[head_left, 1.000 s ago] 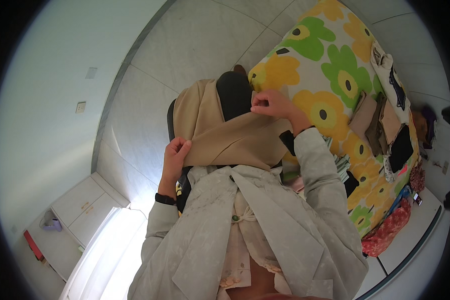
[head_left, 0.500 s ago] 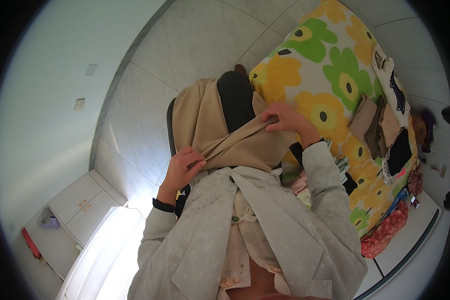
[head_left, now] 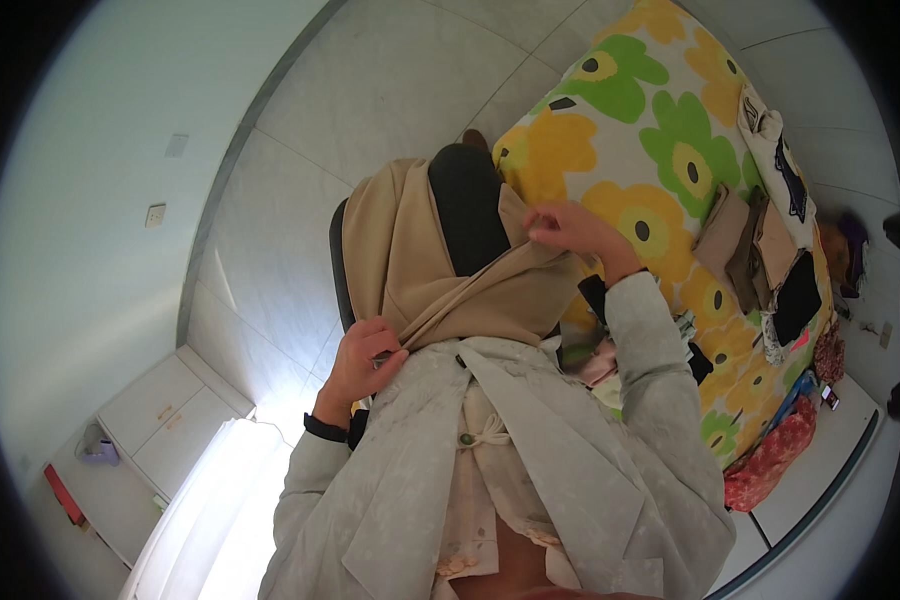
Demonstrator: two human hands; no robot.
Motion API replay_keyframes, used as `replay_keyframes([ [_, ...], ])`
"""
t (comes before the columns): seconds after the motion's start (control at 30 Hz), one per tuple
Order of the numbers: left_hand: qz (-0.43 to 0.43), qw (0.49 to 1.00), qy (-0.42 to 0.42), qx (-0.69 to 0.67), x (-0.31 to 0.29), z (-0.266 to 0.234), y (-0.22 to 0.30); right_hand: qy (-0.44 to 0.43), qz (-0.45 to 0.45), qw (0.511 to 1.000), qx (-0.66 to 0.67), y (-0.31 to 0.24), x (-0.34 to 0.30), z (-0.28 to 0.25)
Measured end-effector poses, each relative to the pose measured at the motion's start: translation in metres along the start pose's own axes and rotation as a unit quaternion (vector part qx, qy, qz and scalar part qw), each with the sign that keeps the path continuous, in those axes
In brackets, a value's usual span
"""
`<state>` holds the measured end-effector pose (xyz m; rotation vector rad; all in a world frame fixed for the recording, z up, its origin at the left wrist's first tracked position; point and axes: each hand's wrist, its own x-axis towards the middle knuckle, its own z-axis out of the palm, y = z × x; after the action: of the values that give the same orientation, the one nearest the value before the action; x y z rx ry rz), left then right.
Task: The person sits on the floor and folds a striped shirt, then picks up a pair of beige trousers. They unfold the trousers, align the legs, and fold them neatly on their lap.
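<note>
A tan garment point(head_left: 380, 230), its exact kind hard to tell, lies in folds across my lap over dark trousers point(head_left: 468, 215). At its near left side, my left hand point(head_left: 360, 365) is closed, pinching the gathered edge between thumb and fingers. Farther off to the right, my right hand point(head_left: 585, 240) has its fingers bent in a pinch at the garment's far right edge; the fingertips are slightly blurred. A twisted fold runs diagonally between the two hands.
To my right is a bed with a flowered cover point(head_left: 670, 190). Folded brown and pink clothes point(head_left: 740, 245), a black cloth point(head_left: 798, 300), a white garment point(head_left: 780, 165) and a red patterned cloth point(head_left: 770, 455) lie on it. A white cabinet point(head_left: 175, 425) stands at left, by a wall.
My left hand has moved slightly nearer to me, still at the garment's edge. My right hand has shifted slightly left, and the fold beside it hangs looser.
</note>
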<state>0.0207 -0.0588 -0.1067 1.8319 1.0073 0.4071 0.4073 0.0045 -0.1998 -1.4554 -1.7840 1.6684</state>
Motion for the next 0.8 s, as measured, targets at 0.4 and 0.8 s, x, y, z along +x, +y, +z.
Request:
replay_keyframes([
  [0.4, 0.018, 0.998, 0.019, 0.055, -0.003, 0.002, 0.005, 0.163, -0.019, 0.960, -0.225, 0.035, 0.071, 0.023],
  [0.8, -0.035, 0.994, 0.082, 0.062, 0.000, 0.006, 0.003, 0.234, 0.096, 0.888, 0.385, 0.060, 0.029, -0.033],
])
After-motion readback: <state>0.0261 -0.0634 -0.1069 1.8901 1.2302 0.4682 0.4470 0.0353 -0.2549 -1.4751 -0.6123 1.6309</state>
